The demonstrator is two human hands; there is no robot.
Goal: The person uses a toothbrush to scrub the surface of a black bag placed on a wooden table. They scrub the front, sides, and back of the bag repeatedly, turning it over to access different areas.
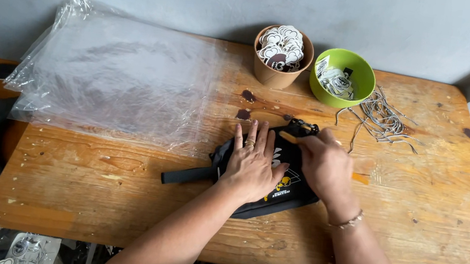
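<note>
One wooden table [415, 234] carries one stack of clear plastic bags [115, 74], one black pouch [285, 184] near its middle, two bowls, brown [267, 73] and green [363, 76], and one heap of ball chains [382, 118]. The left hand [252, 164] lies flat on the pouch, fingers spread; the right hand [325, 162] pinches its top edge

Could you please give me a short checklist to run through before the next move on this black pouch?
1. Black pouch flat on the wooden table: ok.
2. Left hand pressing the pouch down: ok.
3. Right hand at the pouch's top edge, by its metal clip: ok.
4. Whether the right hand grips anything: cannot tell.
5. Ball chains within reach beside the green bowl: ok.
6. Clear plastic bags apart from the pouch: ok.
</note>
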